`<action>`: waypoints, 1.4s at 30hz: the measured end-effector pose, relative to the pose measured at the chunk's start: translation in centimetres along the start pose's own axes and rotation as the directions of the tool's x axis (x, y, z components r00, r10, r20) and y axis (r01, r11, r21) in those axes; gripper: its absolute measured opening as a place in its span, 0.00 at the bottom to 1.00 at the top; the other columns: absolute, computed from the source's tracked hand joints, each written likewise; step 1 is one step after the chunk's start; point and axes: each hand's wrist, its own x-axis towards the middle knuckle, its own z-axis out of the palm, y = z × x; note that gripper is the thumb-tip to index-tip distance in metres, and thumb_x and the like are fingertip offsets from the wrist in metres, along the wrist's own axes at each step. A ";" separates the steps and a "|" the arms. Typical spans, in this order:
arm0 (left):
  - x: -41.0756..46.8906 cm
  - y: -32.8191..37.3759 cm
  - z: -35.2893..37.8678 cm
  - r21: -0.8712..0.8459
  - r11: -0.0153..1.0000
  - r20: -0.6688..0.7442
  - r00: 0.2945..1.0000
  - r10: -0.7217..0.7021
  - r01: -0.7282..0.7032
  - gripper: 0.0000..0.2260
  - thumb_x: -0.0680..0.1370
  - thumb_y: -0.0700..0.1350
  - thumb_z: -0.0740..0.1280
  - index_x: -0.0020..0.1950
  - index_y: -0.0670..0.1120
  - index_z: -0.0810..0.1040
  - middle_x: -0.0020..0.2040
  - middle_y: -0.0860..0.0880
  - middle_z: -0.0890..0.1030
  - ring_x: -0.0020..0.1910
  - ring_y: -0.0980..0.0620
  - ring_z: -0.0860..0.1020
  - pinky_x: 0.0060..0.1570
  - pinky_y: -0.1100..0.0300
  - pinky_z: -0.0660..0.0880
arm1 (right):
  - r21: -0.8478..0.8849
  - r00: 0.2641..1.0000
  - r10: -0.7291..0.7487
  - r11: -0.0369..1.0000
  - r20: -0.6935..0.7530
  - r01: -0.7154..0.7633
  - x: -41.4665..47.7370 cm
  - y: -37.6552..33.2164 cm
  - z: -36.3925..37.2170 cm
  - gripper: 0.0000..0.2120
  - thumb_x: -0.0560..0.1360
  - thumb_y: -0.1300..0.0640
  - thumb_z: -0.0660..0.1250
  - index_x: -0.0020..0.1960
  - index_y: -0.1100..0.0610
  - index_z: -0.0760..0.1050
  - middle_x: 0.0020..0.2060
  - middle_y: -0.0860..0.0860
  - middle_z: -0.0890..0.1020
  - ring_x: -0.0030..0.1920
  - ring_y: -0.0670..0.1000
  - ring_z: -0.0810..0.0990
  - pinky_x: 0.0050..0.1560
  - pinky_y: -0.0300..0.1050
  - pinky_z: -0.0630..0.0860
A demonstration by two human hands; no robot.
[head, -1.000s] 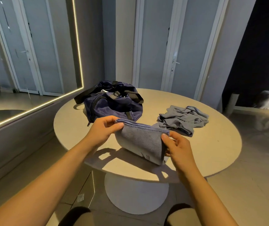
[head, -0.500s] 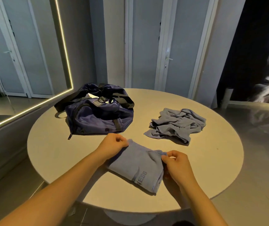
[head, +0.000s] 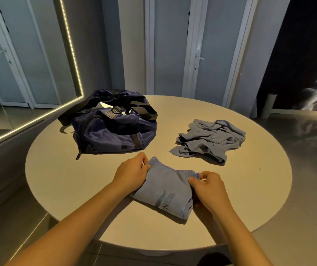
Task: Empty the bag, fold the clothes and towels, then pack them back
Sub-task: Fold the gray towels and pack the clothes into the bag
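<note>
A round beige table [head: 57, 179] stands before pale doors [head: 173, 45], with a light-edged mirror [head: 19, 54] at left.

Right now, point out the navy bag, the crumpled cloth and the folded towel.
navy bag [head: 111, 131], head view, front side panel.
crumpled cloth [head: 211, 139], head view, middle of the heap.
folded towel [head: 165, 187], head view, its top face.

Dark printed letters "NESS", the visible end of a word, on the near folded blue towel [head: 165, 191].
</note>
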 end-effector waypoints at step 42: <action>-4.8 0.5 2.3 0.249 0.939 0.232 0.956 0.178 -0.236 0.29 0.84 0.66 0.46 0.83 0.59 0.51 0.84 0.50 0.51 0.83 0.48 0.47 0.79 0.42 0.41 | -0.152 0.759 -0.529 0.774 0.381 0.615 -6.1 2.4 -1.1 0.21 0.79 0.44 0.62 0.70 0.47 0.77 0.69 0.39 0.76 0.70 0.42 0.72 0.72 0.47 0.70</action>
